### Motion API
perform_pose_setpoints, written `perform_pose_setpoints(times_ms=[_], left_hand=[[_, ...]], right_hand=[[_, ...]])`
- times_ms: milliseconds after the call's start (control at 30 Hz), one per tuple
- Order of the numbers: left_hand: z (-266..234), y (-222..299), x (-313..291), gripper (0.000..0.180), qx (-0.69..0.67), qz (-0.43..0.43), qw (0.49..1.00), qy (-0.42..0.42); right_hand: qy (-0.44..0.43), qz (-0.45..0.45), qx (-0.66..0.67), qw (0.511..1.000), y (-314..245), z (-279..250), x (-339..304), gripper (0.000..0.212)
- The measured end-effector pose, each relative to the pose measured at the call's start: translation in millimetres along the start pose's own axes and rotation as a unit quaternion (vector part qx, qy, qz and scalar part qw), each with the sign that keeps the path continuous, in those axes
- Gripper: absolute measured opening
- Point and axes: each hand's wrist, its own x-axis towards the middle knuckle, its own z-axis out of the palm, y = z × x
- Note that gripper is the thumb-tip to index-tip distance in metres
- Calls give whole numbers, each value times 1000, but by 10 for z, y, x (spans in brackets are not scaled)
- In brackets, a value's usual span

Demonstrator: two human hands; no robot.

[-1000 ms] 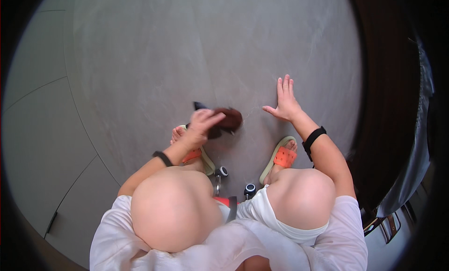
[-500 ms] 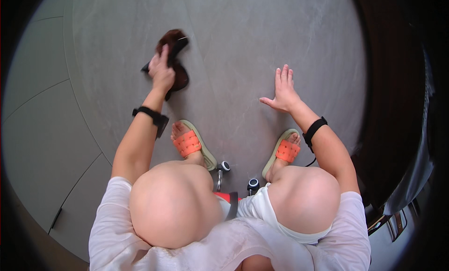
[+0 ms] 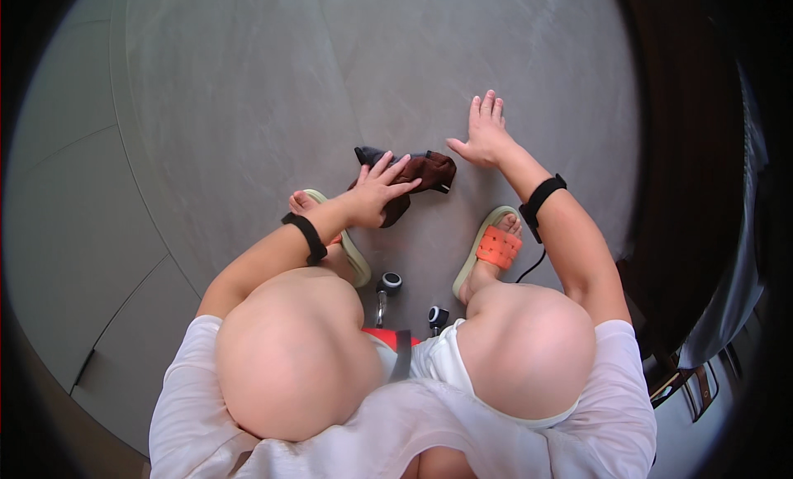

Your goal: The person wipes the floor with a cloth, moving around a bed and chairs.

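Observation:
A crumpled brown and black cloth (image 3: 431, 170) lies bunched on the grey floor in front of my feet. Over it rests my left hand (image 3: 378, 192), palm down, its spread fingers reaching across the top; part of the cloth is hidden beneath. My right hand (image 3: 483, 139) is just beyond and to the right of the cloth. Its fingers are stretched out, with the thumb pointing left, and nothing is in it. Each wrist wears a black band (image 3: 544, 197).
Orange-strapped sandals (image 3: 499, 247) are on my feet, either side of the cloth's near edge. Two casters (image 3: 390, 282) stand between my legs. Grey cabinet fronts (image 3: 66, 198) border the floor on the left. Dark furniture (image 3: 681, 182) rises along the right, and a thin black cable (image 3: 531, 268) hangs from the right wrist.
The cloth has come right and nearer with my left hand, from the far left to in front of my feet. My right hand has shifted slightly left and farther away, still open.

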Motion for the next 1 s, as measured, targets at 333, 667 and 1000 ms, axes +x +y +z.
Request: perform_pose_setpoints(times_ms=[333,667,1000], left_hand=[[-503,-213,-774,51,-118,-138,909,376],[484,-357,-1190,67,-53,-206,929,303],[676,-483,-958,86,24,-211,945,248]], right_hand=[[94,-382,-113,913,-815,658,-771,65],[-76,-428,-44,900,-368,868,-1400,60],[261,-9,256,931,947,249,-387,66]])
